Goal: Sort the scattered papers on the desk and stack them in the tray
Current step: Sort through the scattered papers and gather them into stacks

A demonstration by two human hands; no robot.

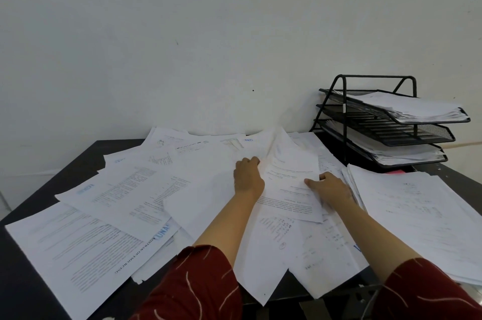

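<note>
A person's 2 hands work through loose papers spread across a dark desk.

The papers cover the desk from 9 o'clock to 3 o'clock; a neat stack lies at 3 o'clock, below the black 3-tier tray at 2 o'clock. At center, the left hand, fingers curled, grips a lifted sheet; the right hand pinches its right edge, thumb on top.

Papers spread across desk, tray behind right, stack before it
</note>
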